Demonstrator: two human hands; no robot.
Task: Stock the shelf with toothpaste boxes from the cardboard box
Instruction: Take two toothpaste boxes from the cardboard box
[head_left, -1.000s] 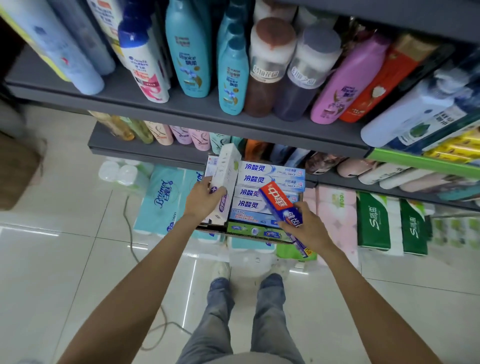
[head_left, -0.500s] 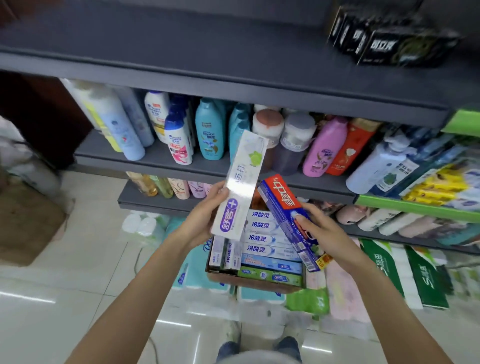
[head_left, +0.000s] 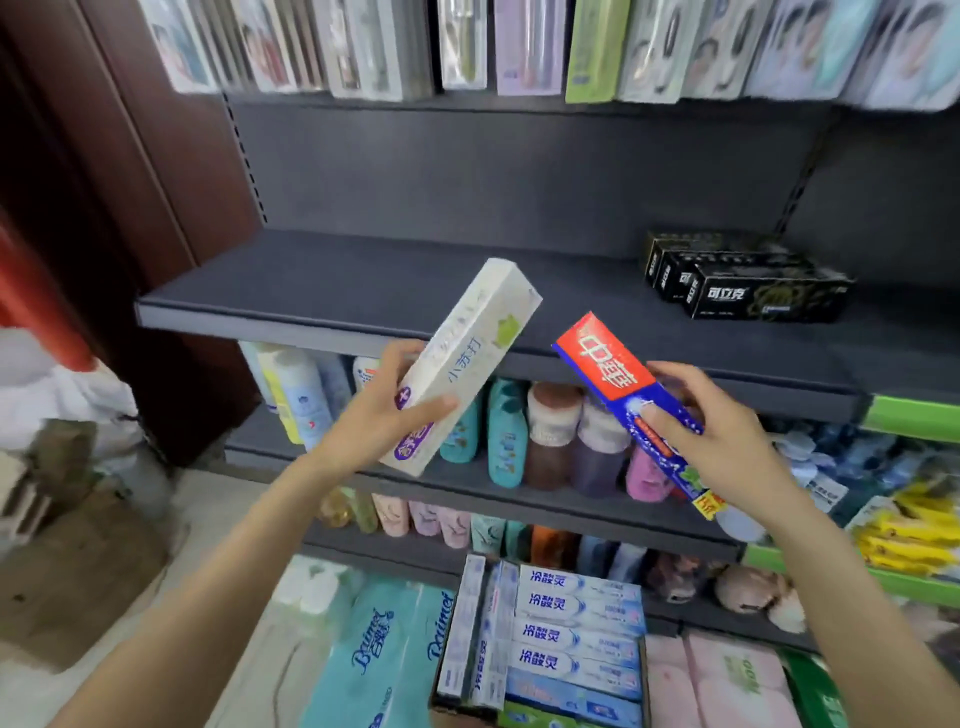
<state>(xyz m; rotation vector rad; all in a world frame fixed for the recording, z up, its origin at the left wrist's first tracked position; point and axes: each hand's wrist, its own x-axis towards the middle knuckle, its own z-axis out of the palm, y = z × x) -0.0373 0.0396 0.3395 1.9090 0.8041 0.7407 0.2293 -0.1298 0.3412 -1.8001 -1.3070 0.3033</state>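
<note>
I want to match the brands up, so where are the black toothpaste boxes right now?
In the head view, the black toothpaste boxes lie side by side on the right part of the dark grey shelf, above and beyond the right hand.

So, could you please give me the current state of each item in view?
White toothpaste box: held tilted by left hand.
Red-and-blue toothpaste box: held tilted by right hand.
Black toothpaste boxes: lying on grey shelf.
Cardboard box: open, holding toothpaste.
</note>
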